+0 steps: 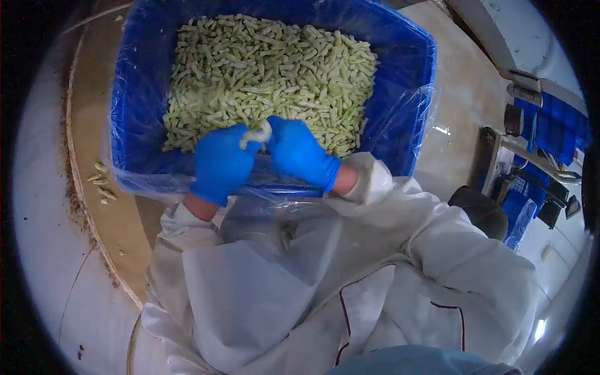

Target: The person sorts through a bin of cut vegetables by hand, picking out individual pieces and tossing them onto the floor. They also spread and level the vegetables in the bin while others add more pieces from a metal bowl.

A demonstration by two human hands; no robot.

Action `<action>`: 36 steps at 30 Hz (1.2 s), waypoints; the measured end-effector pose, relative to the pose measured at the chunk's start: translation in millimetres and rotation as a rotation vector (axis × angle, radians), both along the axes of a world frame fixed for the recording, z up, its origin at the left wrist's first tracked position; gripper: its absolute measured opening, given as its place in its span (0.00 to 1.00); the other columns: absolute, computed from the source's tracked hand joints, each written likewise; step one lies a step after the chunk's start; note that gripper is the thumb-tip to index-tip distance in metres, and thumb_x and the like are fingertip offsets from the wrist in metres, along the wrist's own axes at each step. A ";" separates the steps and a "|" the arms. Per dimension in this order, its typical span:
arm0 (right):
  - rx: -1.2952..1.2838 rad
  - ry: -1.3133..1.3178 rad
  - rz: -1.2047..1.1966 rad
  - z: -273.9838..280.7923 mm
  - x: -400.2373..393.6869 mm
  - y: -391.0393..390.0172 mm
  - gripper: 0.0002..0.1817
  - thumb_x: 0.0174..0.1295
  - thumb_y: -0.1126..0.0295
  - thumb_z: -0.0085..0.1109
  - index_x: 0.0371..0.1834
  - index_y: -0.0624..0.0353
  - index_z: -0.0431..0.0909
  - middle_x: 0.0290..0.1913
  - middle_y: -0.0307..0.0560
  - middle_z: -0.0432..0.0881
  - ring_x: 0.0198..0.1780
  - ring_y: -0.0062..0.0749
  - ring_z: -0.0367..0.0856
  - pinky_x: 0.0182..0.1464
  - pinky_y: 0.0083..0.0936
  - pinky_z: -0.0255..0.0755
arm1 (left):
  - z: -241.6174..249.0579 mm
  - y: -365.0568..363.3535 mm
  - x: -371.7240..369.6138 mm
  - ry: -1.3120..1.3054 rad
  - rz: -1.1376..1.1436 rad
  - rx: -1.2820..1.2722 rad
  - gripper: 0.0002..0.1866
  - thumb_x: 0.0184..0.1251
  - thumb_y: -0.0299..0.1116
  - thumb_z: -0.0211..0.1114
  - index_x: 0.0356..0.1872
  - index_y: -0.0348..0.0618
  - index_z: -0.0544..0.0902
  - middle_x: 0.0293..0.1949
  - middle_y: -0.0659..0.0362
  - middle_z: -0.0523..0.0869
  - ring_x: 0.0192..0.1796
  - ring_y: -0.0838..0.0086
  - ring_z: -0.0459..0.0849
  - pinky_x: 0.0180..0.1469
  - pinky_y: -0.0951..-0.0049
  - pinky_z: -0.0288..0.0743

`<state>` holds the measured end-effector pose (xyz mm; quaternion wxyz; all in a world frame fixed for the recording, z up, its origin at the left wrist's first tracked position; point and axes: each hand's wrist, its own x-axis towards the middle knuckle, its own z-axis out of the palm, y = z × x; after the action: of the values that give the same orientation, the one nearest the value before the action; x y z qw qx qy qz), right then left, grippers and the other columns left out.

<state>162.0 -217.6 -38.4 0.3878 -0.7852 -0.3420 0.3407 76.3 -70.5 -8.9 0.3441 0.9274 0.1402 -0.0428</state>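
My left hand, in a blue glove, is closed with one end of a curved, pale green vegetable piece in its fingers. Close beside it, my right hand, gloved in the same blue, pinches the other end of that piece. Both hands are over the near edge of a large blue bin lined with clear plastic. A deep heap of cut pale green vegetable sticks fills much of the bin. The fingertips are partly hidden behind the gloves.
A few loose vegetable sticks lie on the tan surface left of the bin. At the right stand blue crates beside a dark rounded object. A translucent apron covers my lap.
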 end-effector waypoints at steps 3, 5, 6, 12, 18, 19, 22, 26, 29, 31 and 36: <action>0.122 0.911 -0.262 22.1 17.3 -2.7 0.12 0.64 0.64 0.52 0.29 0.61 0.72 0.22 0.48 0.76 0.21 0.33 0.76 0.23 0.30 0.69 | 27.6 3.9 11.6 -0.010 0.318 -0.823 0.08 0.56 0.32 0.67 0.29 0.37 0.82 0.24 0.60 0.83 0.25 0.76 0.80 0.29 0.73 0.74; 0.208 1.073 -0.290 37.7 12.0 -6.7 0.12 0.65 0.63 0.51 0.30 0.61 0.73 0.23 0.48 0.76 0.22 0.33 0.76 0.24 0.30 0.68 | 25.7 8.3 5.0 -0.050 0.286 -1.007 0.06 0.55 0.28 0.68 0.31 0.36 0.83 0.26 0.62 0.82 0.27 0.79 0.78 0.31 0.76 0.74; 0.254 1.154 -0.304 44.9 7.9 -9.5 0.12 0.66 0.63 0.51 0.31 0.61 0.73 0.24 0.49 0.76 0.23 0.33 0.77 0.24 0.30 0.68 | 27.1 8.8 2.3 -0.069 0.268 -1.097 0.06 0.55 0.26 0.68 0.33 0.35 0.83 0.27 0.62 0.82 0.28 0.81 0.78 0.32 0.78 0.74; 0.075 -0.118 -0.023 13.2 32.0 -19.0 0.10 0.64 0.65 0.51 0.41 0.59 0.74 0.36 0.61 0.77 0.40 0.61 0.76 0.40 0.47 0.70 | 74.5 2.6 -1.0 -0.336 -0.420 -1.217 0.06 0.53 0.20 0.66 0.33 0.34 0.81 0.29 0.60 0.82 0.30 0.78 0.80 0.35 0.79 0.75; -0.048 -0.467 0.159 -53.7 121.4 -100.3 0.11 0.56 0.64 0.58 0.36 0.58 0.81 0.36 0.58 0.81 0.37 0.54 0.80 0.41 0.41 0.74 | 28.9 27.4 -4.6 -0.112 0.568 -0.759 0.07 0.60 0.31 0.65 0.31 0.39 0.80 0.28 0.61 0.82 0.31 0.79 0.78 0.33 0.76 0.70; -0.142 -0.412 -0.007 -48.8 137.5 -100.2 0.12 0.56 0.62 0.59 0.36 0.58 0.82 0.35 0.57 0.82 0.36 0.52 0.81 0.41 0.41 0.74 | 18.0 32.0 -7.3 -0.100 0.632 -0.594 0.07 0.60 0.32 0.65 0.32 0.38 0.81 0.28 0.61 0.82 0.30 0.79 0.78 0.33 0.77 0.70; -0.347 -0.657 -0.415 -86.1 185.8 -92.7 0.15 0.57 0.57 0.59 0.31 0.60 0.83 0.28 0.57 0.83 0.33 0.51 0.82 0.36 0.42 0.73 | 16.6 34.8 -8.4 -0.131 0.610 -0.545 0.10 0.60 0.34 0.67 0.34 0.37 0.81 0.28 0.61 0.83 0.31 0.80 0.78 0.35 0.76 0.70; -0.324 -0.291 -0.535 -116.2 196.4 -59.9 0.16 0.50 0.56 0.66 0.29 0.58 0.84 0.24 0.52 0.83 0.26 0.43 0.81 0.34 0.37 0.73 | -6.0 39.2 -12.5 -0.110 0.586 -0.428 0.20 0.57 0.37 0.70 0.43 0.28 0.80 0.30 0.57 0.86 0.32 0.75 0.81 0.41 0.73 0.73; -0.017 -0.229 -0.420 -134.4 177.7 -42.8 0.12 0.50 0.62 0.68 0.32 0.58 0.84 0.28 0.50 0.84 0.30 0.40 0.82 0.37 0.31 0.74 | -22.6 41.5 -14.1 -0.139 0.601 -0.354 0.21 0.57 0.37 0.70 0.44 0.29 0.80 0.30 0.57 0.85 0.31 0.74 0.81 0.40 0.72 0.72; 0.129 0.143 -0.409 -98.5 138.2 -22.4 0.12 0.58 0.63 0.62 0.39 0.59 0.83 0.39 0.46 0.83 0.40 0.32 0.80 0.45 0.26 0.71 | -9.0 43.4 -5.9 -0.148 0.610 -0.448 0.20 0.56 0.37 0.70 0.44 0.30 0.81 0.29 0.58 0.85 0.30 0.76 0.80 0.38 0.74 0.72; 0.415 0.719 -0.297 -43.6 96.9 -3.6 0.14 0.65 0.66 0.53 0.50 0.60 0.79 0.52 0.47 0.79 0.53 0.33 0.76 0.56 0.30 0.68 | -9.6 67.5 -12.6 -0.097 0.814 -0.768 0.17 0.57 0.34 0.70 0.44 0.36 0.83 0.28 0.65 0.81 0.28 0.85 0.76 0.30 0.81 0.69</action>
<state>258.9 -221.2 -82.0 0.6764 -0.5628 -0.1299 0.4570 63.7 -3.1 -18.6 0.6520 0.6074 0.4452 0.0879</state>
